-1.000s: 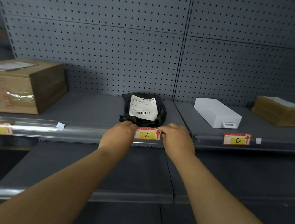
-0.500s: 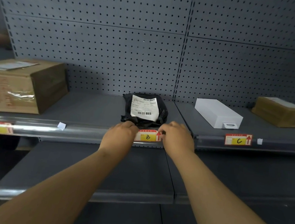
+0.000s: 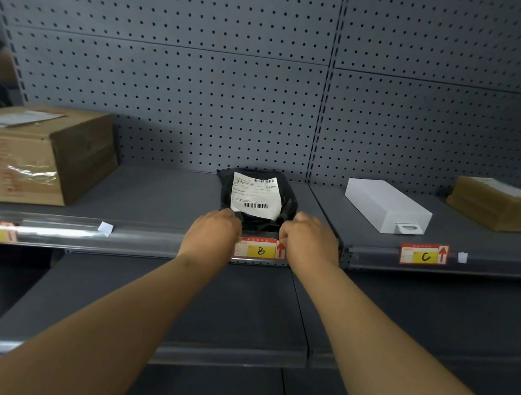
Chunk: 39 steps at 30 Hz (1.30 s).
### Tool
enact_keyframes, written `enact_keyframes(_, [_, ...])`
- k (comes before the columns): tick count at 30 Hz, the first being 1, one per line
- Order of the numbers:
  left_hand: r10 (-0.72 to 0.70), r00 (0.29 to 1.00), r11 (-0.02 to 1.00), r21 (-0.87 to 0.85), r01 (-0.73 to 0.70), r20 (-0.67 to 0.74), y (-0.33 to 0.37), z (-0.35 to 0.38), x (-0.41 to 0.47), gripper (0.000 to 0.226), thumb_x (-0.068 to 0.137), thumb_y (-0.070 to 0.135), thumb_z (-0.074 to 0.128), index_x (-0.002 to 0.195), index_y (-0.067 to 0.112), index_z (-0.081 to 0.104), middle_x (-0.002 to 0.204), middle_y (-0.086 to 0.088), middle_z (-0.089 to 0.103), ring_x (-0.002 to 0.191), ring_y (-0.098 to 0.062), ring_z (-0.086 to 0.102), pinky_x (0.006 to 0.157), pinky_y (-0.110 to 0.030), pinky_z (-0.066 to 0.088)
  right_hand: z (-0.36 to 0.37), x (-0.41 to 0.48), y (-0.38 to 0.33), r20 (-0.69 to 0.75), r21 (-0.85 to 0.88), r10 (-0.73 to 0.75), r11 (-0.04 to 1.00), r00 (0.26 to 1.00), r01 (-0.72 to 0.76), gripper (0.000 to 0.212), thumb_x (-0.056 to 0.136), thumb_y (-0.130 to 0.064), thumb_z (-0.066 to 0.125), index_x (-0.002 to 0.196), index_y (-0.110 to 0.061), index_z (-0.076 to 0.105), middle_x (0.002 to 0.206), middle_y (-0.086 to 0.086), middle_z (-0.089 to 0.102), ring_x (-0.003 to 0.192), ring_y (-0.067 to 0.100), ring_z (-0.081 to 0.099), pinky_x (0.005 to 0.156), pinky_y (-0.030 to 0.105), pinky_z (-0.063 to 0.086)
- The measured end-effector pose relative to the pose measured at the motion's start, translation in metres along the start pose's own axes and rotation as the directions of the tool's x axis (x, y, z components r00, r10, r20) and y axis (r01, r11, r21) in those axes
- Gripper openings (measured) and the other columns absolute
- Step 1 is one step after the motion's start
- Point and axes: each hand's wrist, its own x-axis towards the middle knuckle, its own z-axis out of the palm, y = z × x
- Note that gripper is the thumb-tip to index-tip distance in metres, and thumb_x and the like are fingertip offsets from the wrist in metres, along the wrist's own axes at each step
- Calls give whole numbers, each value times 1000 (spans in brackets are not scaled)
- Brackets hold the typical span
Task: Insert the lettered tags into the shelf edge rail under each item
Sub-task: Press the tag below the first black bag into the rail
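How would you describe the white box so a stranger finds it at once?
On the upper shelf before the grey pegboard, look right of the vertical seam. The white box lies there, above the C tag. Its neighbours differ: the parcel on its left is black, the carton on its right brown.

Shop or stockroom: grey pegboard shelving (image 3: 167, 87), price-tag rail (image 3: 61, 232), parcels (image 3: 257, 200) on shelf.

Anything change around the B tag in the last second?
Nothing visibly moved. Left hand and right hand still sit at the two ends of the B tag in the rail, below the black parcel. C tag unchanged.
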Motion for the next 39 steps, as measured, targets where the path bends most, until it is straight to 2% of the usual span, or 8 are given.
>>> enact_keyframes(4, [34,999,999,-8,-34,-14,-2,1,-1,9,85,4,56,88,10,62,97,-8,59,87,-24,54,71,-30,41,1,-1,2,-2,0,-23,1000,1000,23,18,84,-11,60,102,-13,63,108,7,54,101,26,49,73,31,37])
enact_keyframes(11, [26,999,995,-99,-30,-41,-3,0,-4,7,90,16,55,88,11,60,95,-6,60,85,-22,53,72,-30,42,1,3,5,19,52,-4,999,1000,3,13,87,-13,58,98,-17,63,108,5,55,103,25,50,79,34,44])
enact_keyframes(15, [13,1000,997,-70,-14,-12,-3,0,-2,7,89,15,56,86,11,61,95,-5,59,85,-21,54,73,-31,44,1,4,5,27,33,-26,999,999,25,14,86,-13,59,98,-18,64,108,5,56,102,25,50,76,32,41])
enact_keyframes(22, [-13,1000,1000,-15,13,2,1,1,0,6,88,11,56,83,12,60,87,-3,54,86,-22,55,67,-27,37,1,4,5,30,31,-37,999,999,36,14,89,-15,54,100,-17,63,110,6,55,105,26,48,73,30,36])
enact_keyframes(27, [9,1000,1000,18,-8,-26,1,4,-3,9,85,4,58,87,12,60,96,-4,56,86,-21,52,69,-26,36,3,4,6,6,32,-41,999,999,41,13,88,-15,57,98,-19,63,107,5,56,101,25,50,72,29,36])
enact_keyframes(34, [-9,1000,1000,0,9,-24,0,2,-2,8,85,6,57,81,13,57,91,-6,58,83,-23,53,73,-31,43,3,-3,8,-46,105,-9,994,999,14,12,88,-14,56,96,-18,64,102,5,56,99,24,49,68,30,34])
enact_keyframes(39, [-24,1000,999,45,23,12,3,1,0,9,85,6,58,84,15,59,94,-4,57,82,-20,52,68,-26,37,3,-2,7,-29,84,-18,996,999,20,14,85,-12,58,97,-17,65,106,6,56,102,27,50,69,29,34])
